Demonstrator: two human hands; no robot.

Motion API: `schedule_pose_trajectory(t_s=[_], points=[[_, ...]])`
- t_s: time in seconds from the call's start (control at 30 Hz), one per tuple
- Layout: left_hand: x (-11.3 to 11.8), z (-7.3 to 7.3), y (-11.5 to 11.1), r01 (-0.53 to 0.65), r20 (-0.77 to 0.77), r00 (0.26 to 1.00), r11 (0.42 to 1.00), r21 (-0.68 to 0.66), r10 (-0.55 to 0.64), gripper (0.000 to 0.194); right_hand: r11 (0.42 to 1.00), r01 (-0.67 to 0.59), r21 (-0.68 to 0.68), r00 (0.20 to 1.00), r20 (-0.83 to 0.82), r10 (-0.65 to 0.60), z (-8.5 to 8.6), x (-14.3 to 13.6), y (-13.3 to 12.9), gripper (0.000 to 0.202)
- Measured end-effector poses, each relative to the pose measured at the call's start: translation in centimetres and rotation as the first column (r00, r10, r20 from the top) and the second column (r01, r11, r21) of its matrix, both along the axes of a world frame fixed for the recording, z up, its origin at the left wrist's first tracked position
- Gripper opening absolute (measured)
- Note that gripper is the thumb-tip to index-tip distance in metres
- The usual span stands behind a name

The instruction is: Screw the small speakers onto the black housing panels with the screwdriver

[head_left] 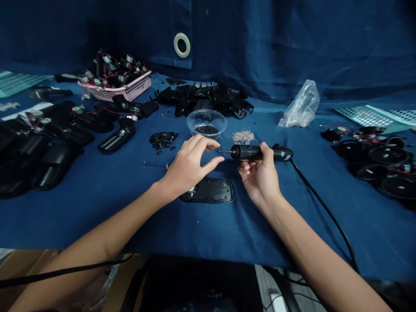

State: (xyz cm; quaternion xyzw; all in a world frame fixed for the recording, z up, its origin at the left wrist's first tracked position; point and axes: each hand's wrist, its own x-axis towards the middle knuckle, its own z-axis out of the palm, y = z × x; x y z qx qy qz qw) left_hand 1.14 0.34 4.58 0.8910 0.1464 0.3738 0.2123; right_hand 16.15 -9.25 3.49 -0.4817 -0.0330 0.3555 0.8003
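My right hand [261,175] is wrapped round a black electric screwdriver [250,152], which lies level with its thin bit pointing left. My left hand [191,162] is just beyond the bit's tip, thumb and fingers curved apart with a gap between them; nothing shows in it. Below my left hand lies a black oblong housing [214,190] on the blue cloth, its hollow inside facing up and its left end partly hidden by the hand. A clear bowl [206,122] of small black screws stands behind the hands, with a pile of silver screws [243,137] to its right.
Small black parts [163,140] are heaped left of the bowl. Black housings [55,160] crowd the left side, near a pink basket [130,88] of wired parts. Black shells [208,97] lie at the back. A plastic bag [300,106] and round black parts [386,154] are on the right.
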Motion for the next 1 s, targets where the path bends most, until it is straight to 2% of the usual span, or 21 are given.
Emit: schedule_pose_trajectory(t_s=[0.13,0.33,0.4,0.47,0.53,0.6,0.7,0.8,0.87,0.93,1.0], points=[[-0.1,0.2,0.1,-0.015,-0.017,1.000,0.999,0.032,0.016,0.009,1.000,0.007,-0.018,1.000,0.014,-0.007,-0.2,-0.1,0.0,0.036],[0.0,-0.2,0.3,0.029,-0.085,0.996,0.995,0.099,-0.021,0.013,0.998,0.041,-0.040,0.999,0.026,-0.040,-0.9,-0.6,0.0,0.039],[0.2,-0.4,0.1,0.048,-0.093,0.995,0.993,0.109,-0.038,0.015,0.998,0.043,-0.040,0.999,0.016,-0.042,-0.8,-0.4,0.0,0.038],[0.4,-0.3,-0.3,0.065,-0.123,0.991,0.992,0.105,-0.052,0.015,0.997,0.077,0.016,0.997,0.009,-0.077,-0.2,0.0,0.0,0.033],[0.1,0.2,-0.7,0.055,-0.187,0.982,0.996,0.073,-0.041,0.018,0.979,0.152,0.138,0.988,0.010,-0.155,0.9,0.8,-0.2,0.022],[-0.9,0.7,-0.9,0.020,-0.270,0.963,1.000,0.020,-0.014,0.031,0.931,0.247,0.267,0.963,0.040,-0.267,2.4,1.9,-0.8,0.013],[-3.7,0.9,-0.8,0.019,-0.431,0.901,0.998,-0.059,-0.043,0.051,0.869,0.275,0.412,0.892,0.227,-0.390,5.2,3.3,-2.4,0.011],[-6.4,0.0,-0.7,0.047,-0.562,0.820,0.992,-0.120,-0.107,0.068,0.883,0.134,0.450,0.756,0.529,-0.385,7.9,3.7,-3.8,0.019],[-7.2,-0.9,-0.8,0.034,-0.587,0.802,0.989,-0.145,-0.114,0.066,0.912,0.038,0.408,0.639,0.692,-0.336,9.5,3.3,-4.0,0.020],[-6.9,-1.7,-1.0,0.034,-0.568,0.814,0.986,-0.162,-0.121,0.060,0.928,-0.031,0.372,0.561,0.775,-0.292,10.8,2.5,-3.4,0.024],[-5.7,-2.1,-1.4,0.064,-0.528,0.837,0.984,-0.164,-0.143,0.060,0.927,-0.097,0.361,0.552,0.795,-0.252,11.6,1.5,-2.2,0.033]])
